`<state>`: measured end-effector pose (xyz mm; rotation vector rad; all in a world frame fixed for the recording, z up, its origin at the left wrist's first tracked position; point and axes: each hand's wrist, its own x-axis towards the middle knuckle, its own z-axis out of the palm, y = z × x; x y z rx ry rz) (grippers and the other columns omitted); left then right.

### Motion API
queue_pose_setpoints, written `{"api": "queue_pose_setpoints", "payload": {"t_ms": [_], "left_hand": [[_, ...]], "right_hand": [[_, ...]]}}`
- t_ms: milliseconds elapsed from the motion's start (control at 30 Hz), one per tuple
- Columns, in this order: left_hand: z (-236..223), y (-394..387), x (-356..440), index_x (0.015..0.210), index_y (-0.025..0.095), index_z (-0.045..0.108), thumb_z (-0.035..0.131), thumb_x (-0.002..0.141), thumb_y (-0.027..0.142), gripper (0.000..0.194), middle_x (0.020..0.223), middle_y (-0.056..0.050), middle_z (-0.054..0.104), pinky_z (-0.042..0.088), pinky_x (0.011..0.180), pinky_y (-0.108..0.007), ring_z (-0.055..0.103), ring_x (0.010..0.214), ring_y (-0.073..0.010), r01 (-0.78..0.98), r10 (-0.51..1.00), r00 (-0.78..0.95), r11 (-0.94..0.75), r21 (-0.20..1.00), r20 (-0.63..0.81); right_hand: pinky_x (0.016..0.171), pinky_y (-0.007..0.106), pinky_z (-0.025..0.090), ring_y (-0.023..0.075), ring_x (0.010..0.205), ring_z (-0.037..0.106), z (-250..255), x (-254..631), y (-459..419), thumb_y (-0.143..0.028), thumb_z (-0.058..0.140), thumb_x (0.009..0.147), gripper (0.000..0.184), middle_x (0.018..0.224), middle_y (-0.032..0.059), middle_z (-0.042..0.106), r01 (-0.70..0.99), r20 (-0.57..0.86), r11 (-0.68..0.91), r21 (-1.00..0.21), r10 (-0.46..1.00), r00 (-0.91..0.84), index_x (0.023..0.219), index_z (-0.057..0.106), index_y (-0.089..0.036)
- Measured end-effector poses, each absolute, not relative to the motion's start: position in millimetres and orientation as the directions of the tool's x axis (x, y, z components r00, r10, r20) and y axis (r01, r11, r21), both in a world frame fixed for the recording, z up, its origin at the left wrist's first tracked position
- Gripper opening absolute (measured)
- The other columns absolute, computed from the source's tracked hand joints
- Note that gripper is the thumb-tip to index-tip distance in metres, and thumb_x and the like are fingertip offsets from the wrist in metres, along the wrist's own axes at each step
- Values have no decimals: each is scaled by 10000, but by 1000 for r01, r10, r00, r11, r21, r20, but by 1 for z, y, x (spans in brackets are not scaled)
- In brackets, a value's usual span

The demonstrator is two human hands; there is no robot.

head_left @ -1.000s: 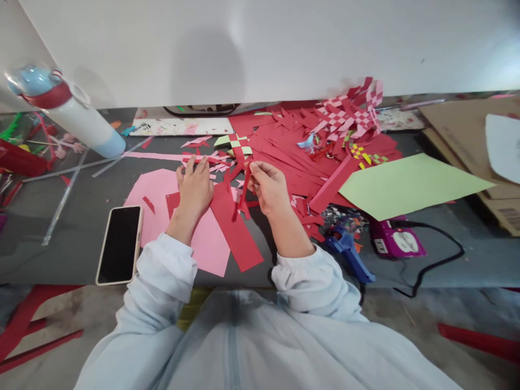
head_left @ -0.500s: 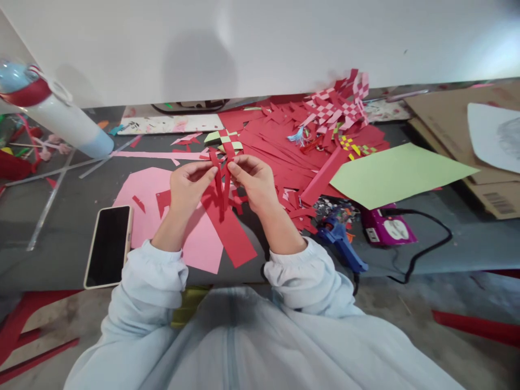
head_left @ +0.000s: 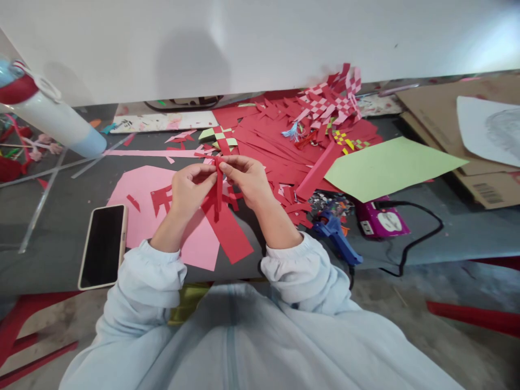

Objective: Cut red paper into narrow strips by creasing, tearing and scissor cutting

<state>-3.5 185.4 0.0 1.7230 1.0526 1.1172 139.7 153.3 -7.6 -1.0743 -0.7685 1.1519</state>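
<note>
Some narrow red paper strips [head_left: 218, 196] hang pinched in the fingertips of the left hand [head_left: 186, 188] and right hand [head_left: 248, 182], close together above the bench [head_left: 60, 230]; beneath, one broad red strip [head_left: 232, 235] overlaps a pink sheet [head_left: 201, 247]; phone [head_left: 103, 246] lies left, blue glue gun [head_left: 337, 237] right

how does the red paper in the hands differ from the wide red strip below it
The held paper is narrow; the wide strip is much broader. The left hand and right hand hold the held paper up; the wide strip lies partly over the pink sheet. Both are red.
</note>
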Motion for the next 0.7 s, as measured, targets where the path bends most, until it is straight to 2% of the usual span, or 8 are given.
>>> {"api": "queue_pose_setpoints", "payload": {"t_ms": [100, 233, 300, 400, 500, 600, 700], "left_hand": [[1, 185, -4, 821, 191, 710, 720, 759, 281, 109, 846, -44, 769, 579, 765, -304, 724, 786, -180, 188, 931, 268, -301, 935, 246], [2, 182, -5, 949, 193, 636, 725, 772, 381, 274, 682, 2, 714, 520, 630, -259, 681, 627, -150, 172, 947, 307, -155, 973, 96], [4, 180, -5, 906, 176, 662, 723, 769, 442, 305, 731, -30, 734, 515, 643, -265, 702, 686, -175, 224, 928, 369, -136, 965, 45], [6, 178, -5, 742, 166, 699, 694, 782, 455, 292, 788, -61, 750, 514, 668, -287, 705, 738, -203, 325, 894, 449, -166, 931, 3], [5, 182, -7, 710, 175, 700, 654, 804, 406, 254, 739, -49, 744, 501, 641, -296, 693, 687, -202, 362, 913, 404, -104, 926, -56], [3, 190, -13, 729, 187, 698, 624, 817, 348, 198, 760, -44, 758, 489, 659, -305, 705, 729, -214, 486, 975, 219, -89, 869, -23], [5, 196, -20, 733, 201, 703, 612, 831, 332, 188, 797, -41, 771, 458, 680, -316, 708, 777, -219, 666, 992, 97, -127, 735, 84]], "right_hand": [[486, 209, 350, 40, 496, 419, -8, 140, 153, -479, 863, 585, 383, 610, -59, 609, -343, -51, 38, -938, 968, 247, 743, 674, -186], [465, 197, 333, 38, 480, 413, -6, 141, 152, -471, 871, 559, 383, 554, -75, 560, -354, -77, 19, -935, 963, 257, 694, 658, -182], [454, 197, 335, 42, 481, 421, -5, 142, 152, -460, 882, 539, 388, 557, -69, 561, -342, -92, 2, -940, 961, 261, 682, 654, -180], [448, 205, 360, 49, 477, 426, -7, 143, 154, -436, 881, 550, 365, 573, -58, 573, -308, -90, -2, -951, 958, 271, 674, 651, -180], [473, 214, 412, 60, 490, 452, -12, 147, 158, -399, 790, 689, 248, 615, -48, 591, -252, -58, 43, -967, 924, 377, 732, 671, -187], [541, 239, 484, 91, 554, 533, -18, 153, 163, -309, 626, 836, 125, 700, -22, 622, -127, -30, 42, -991, 854, 519, 851, 681, -198], [688, 301, 541, 133, 684, 605, -22, 156, 162, -184, 531, 865, 159, 843, 25, 684, 187, 122, 18, -982, 818, 562, 875, 688, -200]]}}
